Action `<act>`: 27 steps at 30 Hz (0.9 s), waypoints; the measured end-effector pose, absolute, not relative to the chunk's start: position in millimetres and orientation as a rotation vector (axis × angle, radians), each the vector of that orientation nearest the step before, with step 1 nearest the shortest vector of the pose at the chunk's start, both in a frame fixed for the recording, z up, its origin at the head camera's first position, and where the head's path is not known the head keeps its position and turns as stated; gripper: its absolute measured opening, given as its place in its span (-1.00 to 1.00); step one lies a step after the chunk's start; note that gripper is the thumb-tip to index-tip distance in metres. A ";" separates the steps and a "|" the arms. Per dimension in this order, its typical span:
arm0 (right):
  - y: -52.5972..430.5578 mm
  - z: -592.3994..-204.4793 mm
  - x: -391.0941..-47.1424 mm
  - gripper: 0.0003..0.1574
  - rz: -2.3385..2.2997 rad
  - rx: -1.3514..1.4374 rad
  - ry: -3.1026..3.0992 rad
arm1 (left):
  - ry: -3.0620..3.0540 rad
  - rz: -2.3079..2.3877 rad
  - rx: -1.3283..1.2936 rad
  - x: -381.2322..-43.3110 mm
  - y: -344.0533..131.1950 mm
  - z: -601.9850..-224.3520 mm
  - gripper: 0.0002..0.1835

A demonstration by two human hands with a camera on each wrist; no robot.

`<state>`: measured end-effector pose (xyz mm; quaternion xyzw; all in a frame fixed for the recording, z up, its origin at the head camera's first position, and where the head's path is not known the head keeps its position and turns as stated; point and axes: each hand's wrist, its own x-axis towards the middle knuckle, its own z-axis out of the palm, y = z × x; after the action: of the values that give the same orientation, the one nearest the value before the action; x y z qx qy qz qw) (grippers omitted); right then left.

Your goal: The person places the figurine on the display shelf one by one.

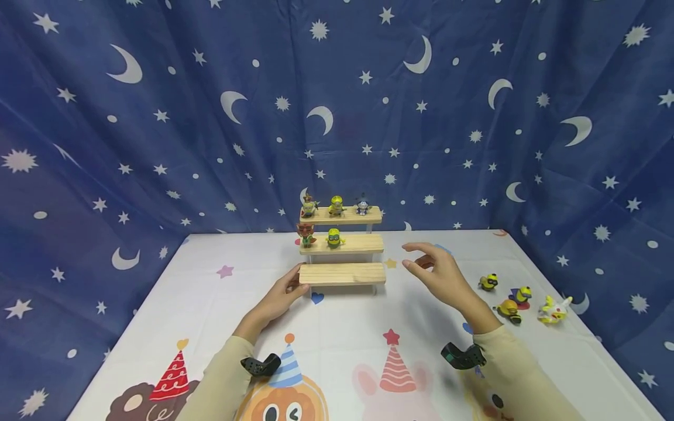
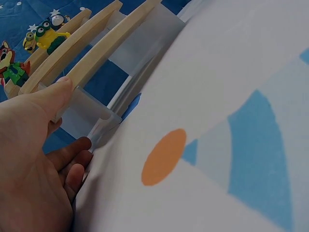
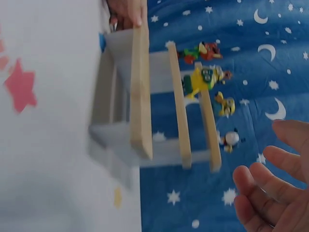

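A three-tier wooden display stand (image 1: 342,275) with clear side panels stands at the back middle of the table. My left hand (image 1: 279,297) holds its left end at the lowest tier, thumb on the plank's end (image 2: 72,79). Three small figurines line the top tier, including a yellow one (image 1: 336,206) and a white-and-blue one (image 1: 362,207). On the middle tier are a fox-like figurine (image 1: 306,234) in green and a yellow goggled figurine (image 1: 334,238). The lowest plank is bare. To the right of the stand my right hand (image 1: 441,275) hovers, fingers apart and holding nothing.
Several more figurines lie at the table's right: a yellow one (image 1: 488,282), one with blue (image 1: 521,294), one with an orange back (image 1: 508,310) and a white-and-yellow one (image 1: 554,310). A blue star-patterned curtain (image 1: 347,117) hangs behind the white printed tablecloth (image 1: 221,304).
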<state>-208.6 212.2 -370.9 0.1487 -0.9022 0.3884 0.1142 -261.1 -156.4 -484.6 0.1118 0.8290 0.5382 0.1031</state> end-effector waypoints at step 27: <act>335.7 -404.1 -131.4 -0.55 0.926 0.206 -2.664 | 2.431 1.596 0.342 -259.4 -155.6 -482.9 -0.17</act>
<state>-131.4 335.7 -404.1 0.0720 -0.9305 0.3233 0.1562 -259.4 -155.6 -482.9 0.1163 0.8256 0.5418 0.1066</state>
